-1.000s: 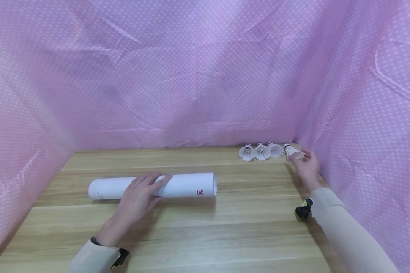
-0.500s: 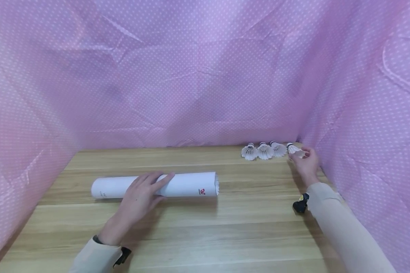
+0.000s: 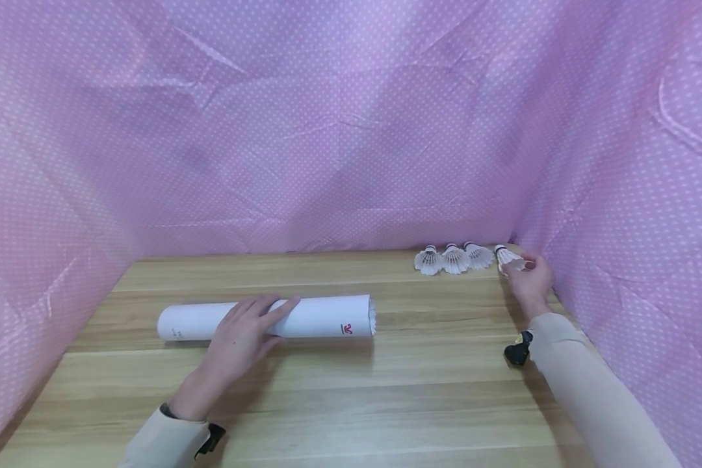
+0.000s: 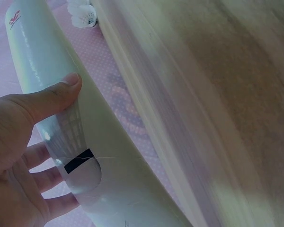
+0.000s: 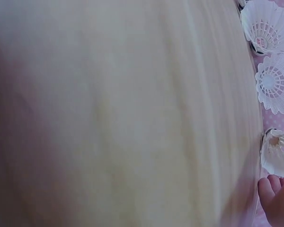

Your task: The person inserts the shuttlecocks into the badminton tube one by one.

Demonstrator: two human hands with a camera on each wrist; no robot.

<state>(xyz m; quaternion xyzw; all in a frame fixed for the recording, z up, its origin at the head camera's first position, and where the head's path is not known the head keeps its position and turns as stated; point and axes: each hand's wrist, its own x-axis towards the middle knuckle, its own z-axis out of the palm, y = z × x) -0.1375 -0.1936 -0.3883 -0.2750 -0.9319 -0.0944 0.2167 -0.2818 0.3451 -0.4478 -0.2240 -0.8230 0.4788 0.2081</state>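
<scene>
Gripping the white tube (image 3: 324, 318) with my left hand (image 3: 240, 335), I have my thumb on one side and my fingers wrapped round the other, about halfway along its length. The tube lies crosswise in front of me, over the left and middle part of the wooden table (image 3: 386, 403); I cannot tell whether its underside touches the wood. A red logo (image 3: 346, 329) sits near its right end, where pale feather edges (image 3: 373, 317) show at the opening. Close to my left hand, a printed shuttlecock picture (image 4: 80, 156) with a dark band runs along the tube.

My right hand (image 3: 531, 279) is at the far right corner of the table, thumb and fingers closed together on the skirt of a shuttlecock (image 3: 506, 255). Its banded cork end points away from me. Just left of it, three more shuttlecocks (image 3: 455, 259) lie side by side along the back edge, corks toward the pink dotted cloth (image 3: 327, 130) that rises behind and at both sides. Pale sleeves (image 3: 585, 383) cover my forearms, and a black device (image 3: 517, 351) shows at each wrist.
</scene>
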